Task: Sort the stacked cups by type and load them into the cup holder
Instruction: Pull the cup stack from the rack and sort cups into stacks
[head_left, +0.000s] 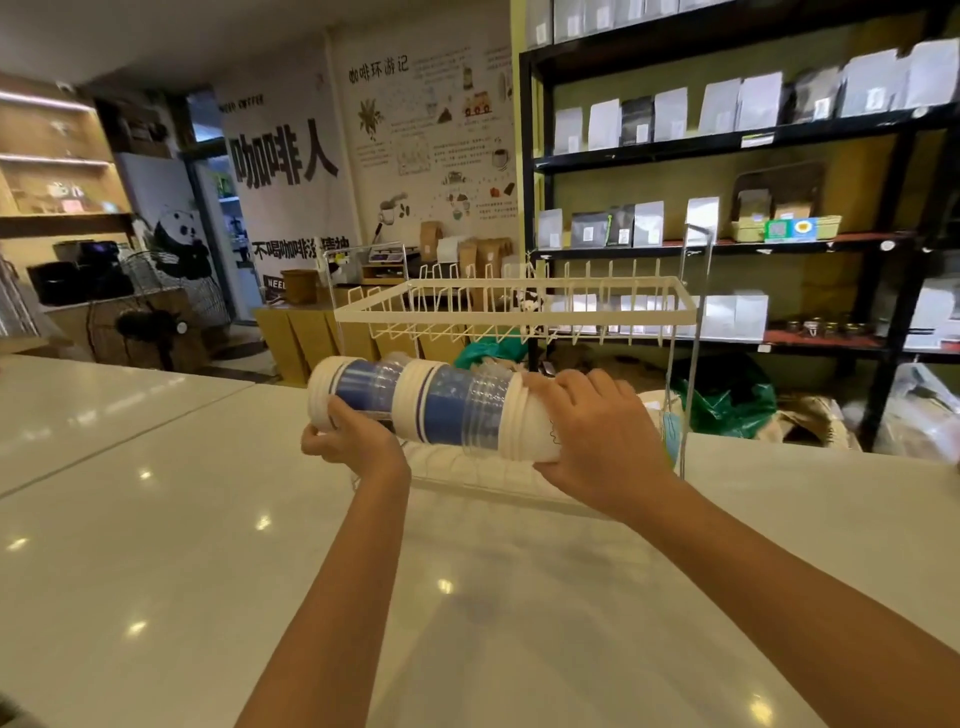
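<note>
Progress: sorting not begun as far as I can judge; the cup stack is still mixed, blue paper, clear plastic and white cups nested together. The cup holder looks unloaded.
Stack position: held sideways in the air over the desk, just in front of the holder.
Left hand: grip curled round the stack's left end.
Right hand: grip wrapped over the white right end.
Arms: both reach forward.

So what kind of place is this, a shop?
Most likely a coffee shop. Black shelves hold rows of sealed bags, a wall poster shows coffee drawings, and two hands hold a stack of takeaway cups over a white counter.
</note>
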